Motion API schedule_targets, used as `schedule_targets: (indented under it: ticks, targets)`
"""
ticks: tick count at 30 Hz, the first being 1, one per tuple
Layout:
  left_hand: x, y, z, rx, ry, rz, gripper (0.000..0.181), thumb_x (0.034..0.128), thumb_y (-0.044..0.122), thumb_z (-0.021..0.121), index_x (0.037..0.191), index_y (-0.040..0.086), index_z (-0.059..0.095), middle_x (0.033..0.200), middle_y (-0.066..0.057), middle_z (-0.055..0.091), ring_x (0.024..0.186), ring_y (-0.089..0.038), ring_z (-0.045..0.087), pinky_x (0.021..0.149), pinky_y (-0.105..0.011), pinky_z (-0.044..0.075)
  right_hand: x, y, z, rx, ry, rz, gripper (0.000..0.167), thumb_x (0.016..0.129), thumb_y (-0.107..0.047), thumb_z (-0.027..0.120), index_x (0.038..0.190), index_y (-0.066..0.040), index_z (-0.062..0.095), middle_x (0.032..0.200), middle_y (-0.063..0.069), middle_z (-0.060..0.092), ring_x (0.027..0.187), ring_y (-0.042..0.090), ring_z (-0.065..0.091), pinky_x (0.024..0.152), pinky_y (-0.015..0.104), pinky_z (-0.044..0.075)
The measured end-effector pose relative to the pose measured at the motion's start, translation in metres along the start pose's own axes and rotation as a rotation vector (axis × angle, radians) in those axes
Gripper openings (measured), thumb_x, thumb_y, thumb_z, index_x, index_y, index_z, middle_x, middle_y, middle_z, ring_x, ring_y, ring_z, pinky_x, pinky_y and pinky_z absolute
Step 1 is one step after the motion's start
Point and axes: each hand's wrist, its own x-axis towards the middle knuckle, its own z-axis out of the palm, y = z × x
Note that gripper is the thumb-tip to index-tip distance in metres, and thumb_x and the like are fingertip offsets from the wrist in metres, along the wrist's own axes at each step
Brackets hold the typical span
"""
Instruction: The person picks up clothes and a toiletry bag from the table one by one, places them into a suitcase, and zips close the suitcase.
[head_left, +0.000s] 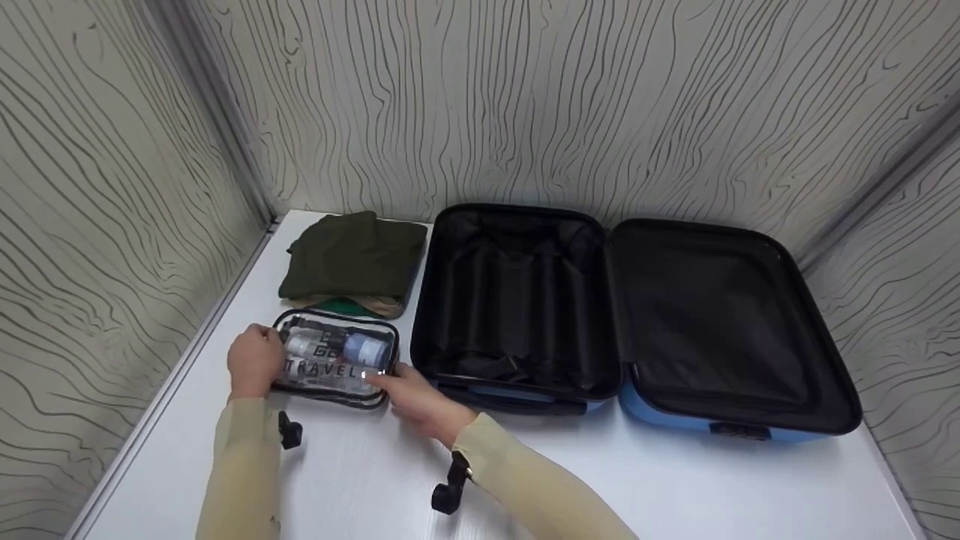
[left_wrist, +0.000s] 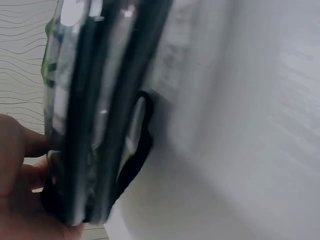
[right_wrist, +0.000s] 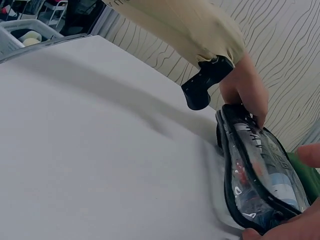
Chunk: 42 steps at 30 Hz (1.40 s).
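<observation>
A clear travel pouch (head_left: 336,384) with black trim and "TRAVEL" lettering lies on the white table; bottles and small items show through its plastic. My left hand (head_left: 256,362) grips its left end, and in the left wrist view the thumb and fingers (left_wrist: 34,175) pinch the pouch's corner near a black strap loop. At the opposite end my right hand (head_left: 424,401) holds the pouch, thumb on top. In the right wrist view, the pouch (right_wrist: 250,170) is between both hands. Some right fingers are hidden beneath or behind its edge.
Folded clothes, dark green on top (head_left: 356,259), lie just behind the pouch. To the right an open blue suitcase (head_left: 517,315) with black lining stands, its other half (head_left: 720,322) laid out farther right. Patterned walls enclose the table (head_left: 352,480) at back and sides.
</observation>
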Motion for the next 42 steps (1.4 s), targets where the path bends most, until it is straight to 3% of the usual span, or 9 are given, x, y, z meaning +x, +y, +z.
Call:
schedule_targets:
  ticks: [6, 14, 21, 28, 38, 42]
  targets:
    - [0.001, 0.008, -0.006, -0.053, 0.124, -0.002, 0.04, 0.1053, 0.014, 0.041, 0.12, -0.017, 0.062, 0.11, -0.037, 0.063, 0.101, -0.052, 0.061, 0.089, -0.06, 0.045, -0.002, -0.002, 0.004, 0.006, -0.026, -0.017, 0.045, 0.098, -0.016, 0.064, 0.135, 0.007, 0.054, 0.119, 0.008, 0.065, 0.106, 0.019, 0.058, 0.102, 0.048, 0.044]
    - [0.002, 0.016, -0.017, -0.148, 0.147, -0.033, 0.042, 0.1058, 0.018, 0.042, 0.124, -0.013, 0.063, 0.114, -0.033, 0.061, 0.103, -0.046, 0.06, 0.087, -0.059, 0.047, -0.004, -0.007, 0.008, -0.14, 0.041, -0.195, 0.048, 0.094, -0.009, 0.066, 0.134, 0.015, 0.053, 0.129, 0.019, 0.062, 0.117, 0.022, 0.054, 0.105, 0.037, 0.041]
    - [0.005, 0.024, -0.03, -0.183, 0.197, -0.013, 0.042, 0.106, 0.021, 0.043, 0.125, -0.01, 0.064, 0.112, -0.031, 0.064, 0.102, -0.044, 0.059, 0.09, -0.057, 0.044, -0.006, -0.011, 0.009, -0.335, 0.142, -0.307, 0.039, 0.097, -0.012, 0.064, 0.128, 0.011, 0.059, 0.127, 0.022, 0.063, 0.116, 0.029, 0.059, 0.102, 0.042, 0.045]
    - [0.006, 0.032, -0.043, -0.185, 0.219, -0.008, 0.042, 0.1051, 0.024, 0.045, 0.123, -0.006, 0.068, 0.106, -0.026, 0.068, 0.095, -0.041, 0.061, 0.085, -0.053, 0.045, -0.01, -0.014, 0.009, -0.303, 0.136, -0.308, 0.038, 0.096, -0.011, 0.067, 0.128, 0.009, 0.061, 0.127, 0.019, 0.064, 0.1, 0.021, 0.067, 0.082, 0.031, 0.054]
    - [0.005, 0.047, -0.055, -0.22, 0.248, 0.008, 0.043, 0.1064, 0.026, 0.047, 0.126, -0.007, 0.067, 0.113, -0.028, 0.068, 0.1, -0.044, 0.063, 0.089, -0.055, 0.046, -0.015, -0.027, 0.007, -0.324, 0.155, -0.367, 0.047, 0.094, -0.011, 0.069, 0.137, 0.005, 0.059, 0.131, 0.018, 0.063, 0.097, 0.019, 0.07, 0.074, 0.028, 0.056]
    - [0.003, 0.056, -0.056, -0.241, 0.307, 0.037, 0.041, 0.106, 0.025, 0.05, 0.123, -0.009, 0.066, 0.109, -0.028, 0.067, 0.098, -0.043, 0.061, 0.089, -0.053, 0.045, -0.019, -0.035, 0.005, -0.296, 0.163, -0.383, 0.049, 0.094, -0.008, 0.069, 0.14, 0.003, 0.057, 0.129, 0.019, 0.059, 0.1, 0.02, 0.071, 0.078, 0.028, 0.056]
